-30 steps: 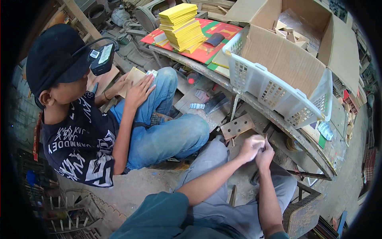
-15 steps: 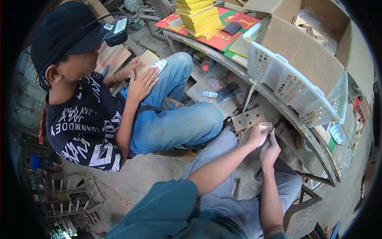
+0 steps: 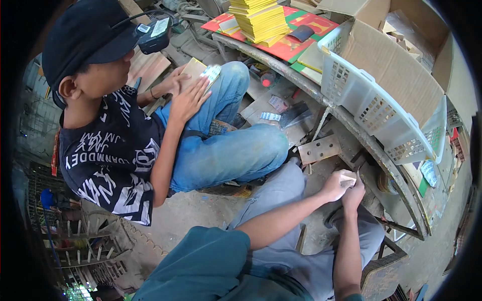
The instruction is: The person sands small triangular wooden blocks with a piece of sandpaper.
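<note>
Both of my hands are together over my lap, near the curved table edge. My left hand is closed around a small pale piece that looks like wood. My right hand touches it from the other side, fingers pinched together. A thin brown edge shows at the right fingertips; its kind is too small to tell. Just beyond my hands lies a flat wooden board with several holes.
A co-worker sits to my left, rubbing a wooden board held on the knee. The metal-edged table bears a stack of yellow-edged boards, a white plastic basket and a cardboard box.
My hands have shifted slightly right and down in the view, still together on the pale piece. The whole scene has also shifted a little as the camera moved.
</note>
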Demonstrator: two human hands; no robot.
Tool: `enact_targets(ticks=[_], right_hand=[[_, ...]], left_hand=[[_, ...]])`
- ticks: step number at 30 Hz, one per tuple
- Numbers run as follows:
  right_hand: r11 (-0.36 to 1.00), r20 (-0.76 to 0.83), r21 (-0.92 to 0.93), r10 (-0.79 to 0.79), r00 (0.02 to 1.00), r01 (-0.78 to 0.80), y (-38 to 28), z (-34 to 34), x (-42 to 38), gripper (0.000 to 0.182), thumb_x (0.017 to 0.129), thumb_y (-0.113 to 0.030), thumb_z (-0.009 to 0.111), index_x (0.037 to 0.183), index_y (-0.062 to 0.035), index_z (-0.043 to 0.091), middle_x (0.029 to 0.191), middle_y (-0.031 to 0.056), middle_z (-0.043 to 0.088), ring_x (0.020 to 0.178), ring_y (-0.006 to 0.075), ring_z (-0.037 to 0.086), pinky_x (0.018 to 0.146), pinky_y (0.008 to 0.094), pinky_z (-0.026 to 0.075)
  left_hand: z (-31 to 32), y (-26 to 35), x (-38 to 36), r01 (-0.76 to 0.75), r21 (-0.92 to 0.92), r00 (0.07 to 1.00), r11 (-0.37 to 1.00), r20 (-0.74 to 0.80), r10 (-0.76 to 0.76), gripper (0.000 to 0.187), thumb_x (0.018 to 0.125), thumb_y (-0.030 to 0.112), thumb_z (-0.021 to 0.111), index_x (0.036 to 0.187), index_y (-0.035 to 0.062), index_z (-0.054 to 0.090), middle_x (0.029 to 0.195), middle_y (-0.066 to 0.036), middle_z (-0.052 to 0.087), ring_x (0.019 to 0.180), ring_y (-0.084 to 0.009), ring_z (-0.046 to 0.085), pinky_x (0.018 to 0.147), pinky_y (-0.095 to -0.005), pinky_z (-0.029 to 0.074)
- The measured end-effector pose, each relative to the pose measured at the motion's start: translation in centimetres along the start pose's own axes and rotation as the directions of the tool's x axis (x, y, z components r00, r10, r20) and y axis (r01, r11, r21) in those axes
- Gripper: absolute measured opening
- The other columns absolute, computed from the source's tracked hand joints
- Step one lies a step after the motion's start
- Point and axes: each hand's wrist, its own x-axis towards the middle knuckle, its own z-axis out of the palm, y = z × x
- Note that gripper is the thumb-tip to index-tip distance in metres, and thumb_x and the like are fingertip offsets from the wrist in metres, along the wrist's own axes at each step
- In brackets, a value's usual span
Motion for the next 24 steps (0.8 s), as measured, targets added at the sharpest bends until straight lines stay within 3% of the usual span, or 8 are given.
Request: enact_targets(ticks=[2,3,4,8,14,16,19,24], right_hand=[[0.994,-0.047,-0.024,-0.106,0.993,0.105,-0.3,0.7,-0.9,0.041,0.082,0.004,0.047,0.122,0.0046,0.055,0.095,0.0272,0.065,0.089,0.0224,0.068,0.076,0.0330,0.050],[0.960,-0.105,-0.024,-0.281,0.954,0.280,-0.6,1.2,-1.5,0.041,0.083,0.004,0.047,0.123,0.0043,0.055,0.096,0.0301,0.062,0.090,0.0234,0.067,0.076,0.0326,0.049],[0.959,-0.118,-0.024,-0.284,0.951,0.283,-1.8,1.5,-2.2,0.042,0.082,0.007,0.046,0.122,0.0046,0.054,0.098,0.0312,0.061,0.092,0.0232,0.067,0.077,0.0320,0.049],[0.996,-0.032,0.057,-0.068,0.997,0.069,0.1,0.9,-0.5,0.041,0.082,0.005,0.048,0.123,0.0067,0.054,0.095,0.0252,0.067,0.088,0.0219,0.067,0.076,0.0321,0.050],[0.994,-0.073,-0.029,-0.109,0.991,0.107,-0.3,0.8,-0.9,0.038,0.084,0.004,0.048,0.121,0.0072,0.055,0.096,0.0237,0.068,0.090,0.0175,0.065,0.078,0.0303,0.049],[0.980,-0.098,0.099,-0.162,0.982,0.172,-0.3,1.4,-1.0,0.036,0.086,0.002,0.049,0.121,0.0069,0.056,0.097,0.0232,0.068,0.091,0.0175,0.066,0.077,0.0301,0.049],[0.997,-0.081,0.023,-0.071,0.994,0.073,-0.5,0.8,-0.4,0.037,0.085,0.002,0.048,0.120,0.0061,0.056,0.092,0.0219,0.068,0.084,0.0140,0.064,0.074,0.0299,0.049],[0.992,-0.055,0.028,-0.119,0.991,0.121,-0.5,0.8,-0.3,0.039,0.082,0.003,0.049,0.119,0.0050,0.057,0.090,0.0246,0.067,0.082,0.0132,0.064,0.073,0.0299,0.049]], left_hand=[[-0.9,1.4,0.6,0.008,0.020,0.998,1.000,-0.062,-0.007,0.028,0.084,0.009,0.066,0.109,-0.0008,0.060,0.097,-0.013,0.068,0.088,-0.0176,0.064,0.078,-0.0304,0.050],[-1.4,1.3,1.2,0.075,0.028,0.981,0.997,-0.180,-0.069,0.025,0.084,0.009,0.065,0.107,-0.0006,0.061,0.095,-0.012,0.068,0.087,-0.0173,0.064,0.077,-0.0301,0.050],[-1.8,1.3,1.6,0.038,-0.114,0.984,0.993,-0.169,-0.057,0.023,0.085,0.009,0.065,0.106,-0.0004,0.061,0.094,-0.012,0.068,0.086,-0.0169,0.064,0.077,-0.0299,0.050],[-0.3,-0.7,0.2,-0.020,-0.058,0.998,0.998,-0.058,0.017,0.025,0.082,0.010,0.067,0.104,-0.0003,0.062,0.094,-0.015,0.068,0.086,-0.0214,0.065,0.078,-0.0335,0.050],[-1.0,1.5,1.7,0.036,-0.066,0.986,0.997,-0.160,-0.046,0.026,0.082,0.010,0.067,0.105,-0.0009,0.061,0.092,-0.015,0.068,0.087,-0.0202,0.066,0.077,-0.0327,0.051],[-0.8,1.4,1.3,0.053,-0.087,0.988,0.995,-0.141,-0.065,0.027,0.084,0.010,0.066,0.108,-0.0019,0.060,0.095,-0.013,0.068,0.087,-0.0164,0.063,0.077,-0.0299,0.050],[0.0,0.3,0.6,0.056,0.069,0.995,0.996,-0.089,-0.050,0.034,0.081,0.014,0.070,0.110,-0.0022,0.059,0.095,-0.014,0.068,0.087,-0.0183,0.064,0.078,-0.0316,0.050],[-0.9,1.3,1.8,0.027,-0.007,0.992,1.000,-0.124,-0.028,0.027,0.080,0.013,0.070,0.102,-0.0006,0.062,0.092,-0.015,0.068,0.087,-0.0229,0.066,0.079,-0.0327,0.050]])
